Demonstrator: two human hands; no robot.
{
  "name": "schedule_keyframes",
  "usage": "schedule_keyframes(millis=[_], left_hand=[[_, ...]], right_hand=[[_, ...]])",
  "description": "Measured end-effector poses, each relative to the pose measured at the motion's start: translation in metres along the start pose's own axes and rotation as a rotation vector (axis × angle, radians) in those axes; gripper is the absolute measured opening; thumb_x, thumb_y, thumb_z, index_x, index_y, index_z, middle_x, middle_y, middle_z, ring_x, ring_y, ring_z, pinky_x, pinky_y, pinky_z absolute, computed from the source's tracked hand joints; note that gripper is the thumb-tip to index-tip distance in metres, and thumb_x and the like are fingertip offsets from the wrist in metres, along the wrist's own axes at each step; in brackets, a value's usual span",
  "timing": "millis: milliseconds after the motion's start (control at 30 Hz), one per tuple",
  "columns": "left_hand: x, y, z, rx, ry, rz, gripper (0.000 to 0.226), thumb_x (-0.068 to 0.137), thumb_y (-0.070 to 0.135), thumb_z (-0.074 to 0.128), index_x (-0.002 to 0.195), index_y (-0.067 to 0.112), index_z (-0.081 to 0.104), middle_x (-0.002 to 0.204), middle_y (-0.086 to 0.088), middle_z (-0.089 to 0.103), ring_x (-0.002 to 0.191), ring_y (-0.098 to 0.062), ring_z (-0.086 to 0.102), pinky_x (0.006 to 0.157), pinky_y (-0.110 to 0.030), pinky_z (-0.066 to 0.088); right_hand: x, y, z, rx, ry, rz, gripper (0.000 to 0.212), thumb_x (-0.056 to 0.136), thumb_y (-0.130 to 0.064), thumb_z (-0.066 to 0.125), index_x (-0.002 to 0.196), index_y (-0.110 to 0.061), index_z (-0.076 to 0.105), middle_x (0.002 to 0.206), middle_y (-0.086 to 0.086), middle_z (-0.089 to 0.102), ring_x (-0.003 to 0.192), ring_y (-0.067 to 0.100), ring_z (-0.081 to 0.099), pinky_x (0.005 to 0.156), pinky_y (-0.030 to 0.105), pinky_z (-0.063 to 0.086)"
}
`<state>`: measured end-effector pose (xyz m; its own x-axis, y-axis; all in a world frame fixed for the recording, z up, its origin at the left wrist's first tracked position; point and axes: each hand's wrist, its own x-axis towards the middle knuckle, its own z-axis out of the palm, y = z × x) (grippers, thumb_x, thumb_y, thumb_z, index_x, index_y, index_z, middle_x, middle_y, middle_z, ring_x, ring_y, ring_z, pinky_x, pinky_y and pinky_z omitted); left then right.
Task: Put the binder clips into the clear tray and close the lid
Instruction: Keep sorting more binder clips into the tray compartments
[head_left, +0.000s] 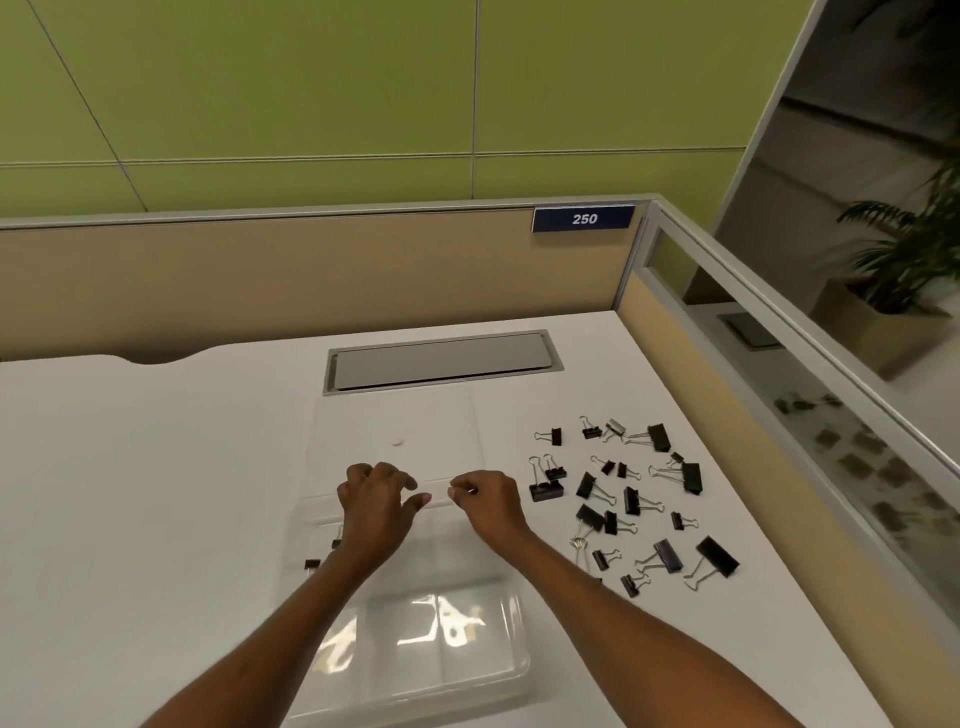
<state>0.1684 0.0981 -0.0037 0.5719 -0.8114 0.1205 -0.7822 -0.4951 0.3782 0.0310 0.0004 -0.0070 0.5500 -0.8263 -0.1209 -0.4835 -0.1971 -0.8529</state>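
Note:
The clear tray (457, 613) lies on the white desk in front of me, and its compartments reflect the light. Its clear lid (395, 421) lies open and flat on the desk behind it. My left hand (374, 506) and my right hand (485, 501) are side by side at the tray's far rim, where the lid joins. Their fingers are curled and seem to pinch that clear edge. Two small black binder clips (312, 564) lie in the tray's left part, partly hidden by my left forearm. Several black binder clips (631, 501) are scattered on the desk right of the tray.
A grey cable hatch (441, 361) is set into the desk behind the lid. Beige partition walls (311, 280) close the desk at the back and right, with a "250" sign (583, 219). A potted plant (904, 260) stands beyond the right partition.

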Motion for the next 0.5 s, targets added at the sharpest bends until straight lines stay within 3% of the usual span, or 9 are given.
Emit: schedule_keyframes(millis=[100, 233, 333, 500], left_hand=[[0.008, 0.033, 0.011, -0.022, -0.002, 0.048, 0.030, 0.081, 0.049, 0.063, 0.096, 0.024, 0.069, 0.110, 0.001, 0.063, 0.115, -0.030, 0.038, 0.085, -0.041, 0.030], [0.019, 0.075, 0.028, -0.046, -0.041, 0.110, 0.036, 0.081, 0.055, 0.057, 0.099, 0.026, 0.068, 0.115, 0.002, 0.061, 0.119, -0.029, 0.035, 0.088, -0.043, 0.030], [0.028, 0.106, 0.040, -0.065, -0.067, 0.143, 0.042, 0.079, 0.059, 0.051, 0.100, 0.027, 0.068, 0.116, 0.002, 0.060, 0.121, -0.029, 0.034, 0.089, -0.043, 0.030], [0.039, 0.151, 0.061, -0.083, -0.130, 0.182, 0.046, 0.079, 0.062, 0.047, 0.102, 0.027, 0.067, 0.118, 0.002, 0.059, 0.122, -0.029, 0.032, 0.089, -0.042, 0.028]], right_hand=[[0.003, 0.012, -0.030, 0.013, 0.027, 0.011, 0.013, 0.084, -0.018, 0.065, 0.079, -0.008, 0.073, 0.075, 0.004, 0.071, 0.073, 0.015, 0.064, 0.069, 0.029, 0.050], [0.005, 0.030, -0.070, 0.010, 0.072, 0.045, 0.013, 0.085, -0.018, 0.066, 0.082, -0.007, 0.074, 0.072, -0.003, 0.068, 0.070, 0.011, 0.061, 0.068, 0.021, 0.050], [0.007, 0.049, -0.098, 0.036, 0.127, 0.092, 0.014, 0.083, -0.017, 0.066, 0.077, -0.006, 0.072, 0.075, 0.006, 0.072, 0.073, 0.020, 0.068, 0.075, 0.036, 0.056], [0.011, 0.076, -0.144, -0.009, 0.219, 0.171, 0.013, 0.086, -0.019, 0.065, 0.085, -0.012, 0.075, 0.082, 0.004, 0.073, 0.072, 0.014, 0.065, 0.070, 0.029, 0.055]])
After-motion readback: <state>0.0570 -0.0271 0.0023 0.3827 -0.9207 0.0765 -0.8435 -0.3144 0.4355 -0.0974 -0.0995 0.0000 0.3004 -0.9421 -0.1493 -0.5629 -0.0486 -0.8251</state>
